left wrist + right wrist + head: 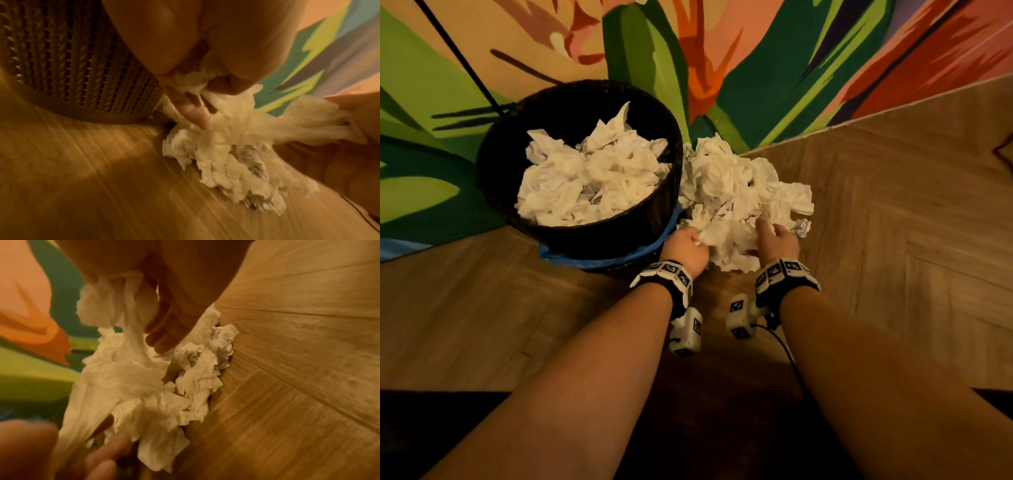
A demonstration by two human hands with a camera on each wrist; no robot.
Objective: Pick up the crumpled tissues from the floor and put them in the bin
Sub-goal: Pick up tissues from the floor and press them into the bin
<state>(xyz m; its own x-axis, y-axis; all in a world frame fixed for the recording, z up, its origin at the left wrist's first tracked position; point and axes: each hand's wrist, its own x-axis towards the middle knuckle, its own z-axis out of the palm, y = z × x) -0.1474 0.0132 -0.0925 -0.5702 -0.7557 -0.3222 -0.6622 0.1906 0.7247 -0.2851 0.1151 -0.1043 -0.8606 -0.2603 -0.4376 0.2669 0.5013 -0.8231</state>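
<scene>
Gathering the heap of crumpled white tissues (739, 192) on the wooden floor (893, 222), just beside the dark woven round bin (667, 212). Left hand (686, 251) and right hand (777, 241) both have fingers curled on tissue. Best to squeeze inward, lift together. Bin already near full: press down, avoid spill.

The dark woven round bin (493, 178) stands against the painted floral wall (756, 51), its mouth heaped with white crumpled tissues (592, 178). A pile of white tissues (739, 192) fills the gap beside it. Bare wooden herringbone floor (893, 222) lies open rightward and nearer.
</scene>
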